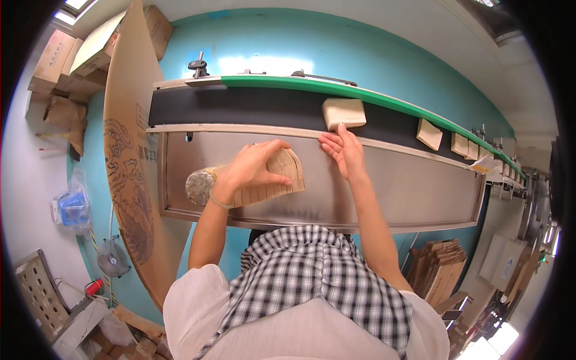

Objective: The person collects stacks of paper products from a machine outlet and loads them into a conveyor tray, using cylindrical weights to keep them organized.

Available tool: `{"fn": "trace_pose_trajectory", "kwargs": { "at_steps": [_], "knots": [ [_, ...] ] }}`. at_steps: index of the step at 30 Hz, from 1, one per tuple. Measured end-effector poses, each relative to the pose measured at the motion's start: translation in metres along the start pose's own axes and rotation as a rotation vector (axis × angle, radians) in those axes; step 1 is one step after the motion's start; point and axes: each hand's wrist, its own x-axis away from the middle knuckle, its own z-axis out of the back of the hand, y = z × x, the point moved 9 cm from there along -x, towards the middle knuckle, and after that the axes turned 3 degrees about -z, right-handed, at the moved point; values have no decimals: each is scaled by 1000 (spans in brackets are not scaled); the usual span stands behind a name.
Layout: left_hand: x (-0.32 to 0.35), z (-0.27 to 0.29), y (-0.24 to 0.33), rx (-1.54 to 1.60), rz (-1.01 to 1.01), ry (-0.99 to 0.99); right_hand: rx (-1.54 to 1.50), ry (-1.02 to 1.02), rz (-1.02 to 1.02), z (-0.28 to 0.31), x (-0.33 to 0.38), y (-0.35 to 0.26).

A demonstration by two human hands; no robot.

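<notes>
My left hand (258,165) wraps over a row of thin, beige flat packets (289,168) lined up on the steel tray. Its thumb and fingers press on the row from two sides. A round, mottled whitish-yellow object (201,185) stands at the row's left end, beside my left wrist. My right hand (345,153) is at the conveyor's near rail, palm partly turned up and fingers stretched out. One fingertip meets the lower edge of a cream-coloured packet (344,113) on the black belt (252,107); whether it bears any weight I cannot tell.
Further right on the belt are a tilted cream packet (429,134) and several more in a line. A green guide rail (282,83) runs along the far side. The steel tray (414,186) lies before me. A tall cardboard sheet (129,144) stands at the left, folded cartons (439,270) at the lower right.
</notes>
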Motion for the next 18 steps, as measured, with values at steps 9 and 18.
{"fn": "trace_pose_trajectory", "kwargs": {
  "at_steps": [9,18],
  "knots": [
    [11,6,7,-138,-27,49,715,-243,180,-69,60,49],
    [13,4,-2,-29,4,30,556,-263,46,-24,22,42]
  ]
}}
